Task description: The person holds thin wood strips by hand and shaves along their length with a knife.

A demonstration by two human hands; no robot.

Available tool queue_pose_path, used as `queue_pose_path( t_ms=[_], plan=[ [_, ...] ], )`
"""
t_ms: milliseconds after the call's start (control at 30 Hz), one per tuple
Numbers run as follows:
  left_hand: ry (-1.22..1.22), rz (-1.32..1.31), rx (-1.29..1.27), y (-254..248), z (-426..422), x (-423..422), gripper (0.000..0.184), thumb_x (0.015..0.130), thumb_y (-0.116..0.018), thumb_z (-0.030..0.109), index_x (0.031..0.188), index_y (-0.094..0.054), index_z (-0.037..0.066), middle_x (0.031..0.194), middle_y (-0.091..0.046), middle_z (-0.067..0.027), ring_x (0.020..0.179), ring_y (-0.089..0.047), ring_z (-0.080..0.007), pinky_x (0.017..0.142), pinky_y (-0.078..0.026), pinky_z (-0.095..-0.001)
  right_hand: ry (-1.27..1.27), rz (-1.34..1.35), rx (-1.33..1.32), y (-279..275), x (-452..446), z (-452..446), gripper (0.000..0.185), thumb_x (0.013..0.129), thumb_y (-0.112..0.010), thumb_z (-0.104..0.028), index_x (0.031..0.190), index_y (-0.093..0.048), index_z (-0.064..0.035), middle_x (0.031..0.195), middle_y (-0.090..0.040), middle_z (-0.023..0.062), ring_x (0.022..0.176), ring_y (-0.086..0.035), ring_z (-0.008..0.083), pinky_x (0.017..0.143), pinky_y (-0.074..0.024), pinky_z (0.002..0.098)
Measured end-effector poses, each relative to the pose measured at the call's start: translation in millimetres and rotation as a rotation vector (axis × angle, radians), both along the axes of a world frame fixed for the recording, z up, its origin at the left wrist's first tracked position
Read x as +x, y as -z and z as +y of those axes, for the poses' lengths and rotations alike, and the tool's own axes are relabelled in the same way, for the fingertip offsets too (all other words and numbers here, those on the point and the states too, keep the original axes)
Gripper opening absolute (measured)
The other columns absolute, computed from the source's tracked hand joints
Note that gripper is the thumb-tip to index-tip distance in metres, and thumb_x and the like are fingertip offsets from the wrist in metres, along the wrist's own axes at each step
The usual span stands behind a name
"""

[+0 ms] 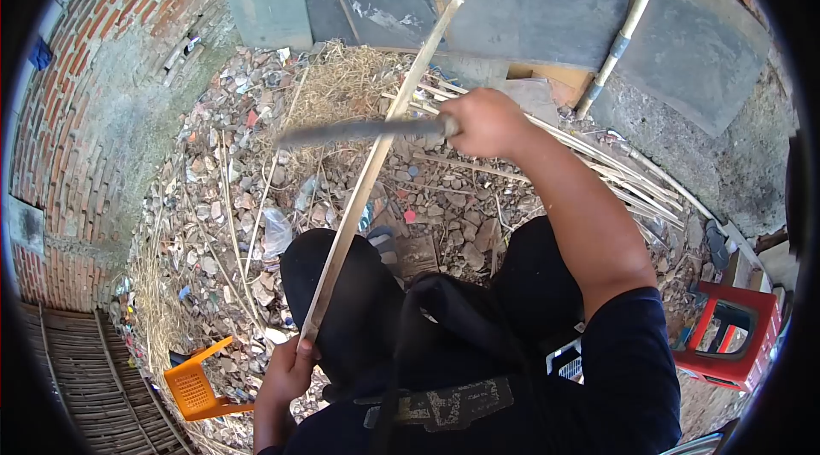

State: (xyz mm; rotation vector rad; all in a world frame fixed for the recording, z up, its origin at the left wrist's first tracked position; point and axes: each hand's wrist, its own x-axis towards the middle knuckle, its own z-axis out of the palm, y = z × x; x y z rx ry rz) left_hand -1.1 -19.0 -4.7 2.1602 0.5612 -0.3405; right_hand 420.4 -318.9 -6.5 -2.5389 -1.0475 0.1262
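While left grip (289, 372) holds strip (350, 217), knife-edge (335, 133) seemingly touches.

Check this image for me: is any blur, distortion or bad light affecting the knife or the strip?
Head view: the knife's blade is smeared, probably by motion, while the wooden strip looks fairly sharp; the brick wall bows strongly inside a black rim; light is soft, without harsh glare on either; the dark trousers lose fold detail.

The right hand (489, 123) holds a blade (359, 131) across the strip (363, 190) toward twelve o'clock; the left hand (289, 372) grips its seven-o'clock end.
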Motion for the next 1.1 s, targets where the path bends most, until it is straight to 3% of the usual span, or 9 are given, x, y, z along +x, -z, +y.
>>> queue_pose_path(
  t_ms=[100,233,333,367,500,733,900,1033,1100],
  plan=[
    [0.038,-0.001,0.011,1.6,4.4,1.1,0.059,0.110,-0.042,0.049,0.086,-0.064,-0.001,0.066,-0.060,-0.0074,0.063,-0.058,-0.0180,0.060,-0.046,-0.0351,-0.127,-0.139,-0.118,-15.1,-15.0,6.3,0.030,0.074,-0.071,-0.021,0.101,-0.073,-0.0099,0.083,-0.072,0.0191,0.087,-0.070,0.0399,0.081,-0.0559,0.0483],
    [-0.027,0.037,-0.123,-1.5,5.5,-5.6,0.058,0.110,-0.040,0.050,0.088,-0.062,0.002,0.063,-0.054,-0.0011,0.057,-0.051,-0.0117,0.055,-0.041,-0.0296,0.305,0.022,0.153,15.3,35.1,-8.1,0.034,0.074,-0.069,-0.019,0.106,-0.074,-0.0090,0.091,-0.074,0.0208,0.087,-0.071,0.0402,0.081,-0.0566,0.0468],
    [-0.105,0.120,-0.338,-6.7,8.7,-1.7,0.057,0.110,-0.039,0.051,0.091,-0.061,0.003,0.062,-0.049,0.0029,0.054,-0.045,-0.0074,0.051,-0.036,-0.0260,0.201,-0.013,0.071,12.5,25.8,-13.9,0.035,0.073,-0.070,-0.019,0.106,-0.074,-0.0090,0.090,-0.074,0.0202,0.087,-0.071,0.0393,0.081,-0.0567,0.0468],
    [-0.111,0.124,-0.375,-5.8,10.0,-1.0,0.058,0.110,-0.039,0.053,0.092,-0.061,0.003,0.062,-0.048,0.0034,0.053,-0.044,-0.0068,0.050,-0.035,-0.0259,0.146,-0.002,0.026,5.8,15.6,-11.7,0.027,0.077,-0.069,-0.020,0.102,-0.075,-0.0146,0.093,-0.075,0.0164,0.095,-0.072,0.0347,0.087,-0.0563,0.0478],
    [-0.064,0.125,-0.401,-5.9,13.5,5.3,0.058,0.109,-0.039,0.055,0.092,-0.060,0.003,0.062,-0.047,0.0035,0.053,-0.043,-0.0075,0.050,-0.035,-0.0259,-0.191,-0.156,-0.121,-14.0,-18.1,6.7,0.020,0.076,-0.071,-0.018,0.095,-0.074,-0.0180,0.087,-0.074,0.0095,0.090,-0.072,0.0302,0.085,-0.0572,0.0467],
    [-0.153,0.140,-0.455,-9.4,11.6,-0.6,0.061,0.107,-0.041,0.060,0.093,-0.060,0.004,0.061,-0.044,0.0028,0.051,-0.040,-0.0082,0.048,-0.032,-0.0264,0.335,0.013,0.213,35.1,38.1,-15.6,0.034,0.073,-0.071,-0.017,0.106,-0.074,-0.0078,0.092,-0.073,0.0223,0.090,-0.070,0.0417,0.082,-0.0559,0.0487],
    [-0.170,0.129,-0.582,-6.0,14.8,1.2,0.061,0.105,-0.044,0.061,0.093,-0.060,0.004,0.060,-0.044,0.0034,0.050,-0.038,-0.0086,0.048,-0.031,-0.0264,0.039,-0.149,0.163,13.4,10.9,-11.6,0.022,0.073,-0.070,-0.015,0.094,-0.072,-0.0086,0.079,-0.072,0.0166,0.078,-0.071,0.0394,0.074,-0.0573,0.0472],
    [-0.188,0.006,-0.482,-14.2,34.8,-6.1,0.061,0.104,-0.043,0.064,0.089,-0.059,0.007,0.060,-0.044,0.0045,0.050,-0.038,-0.0079,0.047,-0.030,-0.0264,0.040,-0.184,0.370,16.4,12.0,-6.6,0.016,0.079,-0.071,-0.012,0.095,-0.071,-0.0081,0.075,-0.072,0.0130,0.069,-0.071,0.0292,0.070,-0.0569,0.0438],
    [-0.246,-0.154,-0.283,-20.0,45.1,-6.1,0.060,0.106,-0.041,0.063,0.084,-0.056,0.008,0.060,-0.044,0.0051,0.050,-0.038,-0.0071,0.046,-0.030,-0.0267,0.242,-0.067,0.440,15.0,20.9,-14.6,0.028,0.080,-0.074,-0.020,0.105,-0.072,-0.0072,0.085,-0.074,0.0168,0.081,-0.073,0.0335,0.078,-0.0572,0.0439]
  ],
)
